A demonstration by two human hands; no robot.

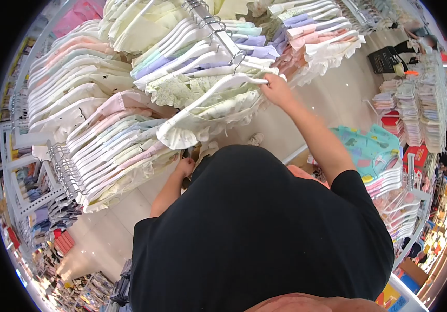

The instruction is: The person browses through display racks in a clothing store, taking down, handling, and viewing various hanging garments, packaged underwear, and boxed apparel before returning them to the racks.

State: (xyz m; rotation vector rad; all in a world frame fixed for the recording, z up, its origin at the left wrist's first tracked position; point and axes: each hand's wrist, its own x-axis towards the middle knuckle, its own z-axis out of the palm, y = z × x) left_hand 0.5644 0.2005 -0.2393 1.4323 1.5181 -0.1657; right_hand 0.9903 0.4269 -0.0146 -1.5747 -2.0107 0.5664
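Observation:
My right hand (277, 89) is closed round the right end of a white hanger (223, 83). From that hanger hangs a pale garment with ruffled edges (202, 122), at the front of a metal display arm (221, 36) full of clothes on white hangers. Lower down, my left hand (185, 166) is closed beside a row of pastel garments (125, 151). Something dark and small shows at its fingers, too small to name.
Another rack holds pale clothes (67, 93) at the left. Behind my right arm hangs a teal patterned garment (371, 148). At the upper right, a person (421, 44) is near a black basket (384, 60). Tiled floor (112, 221) shows at the lower left.

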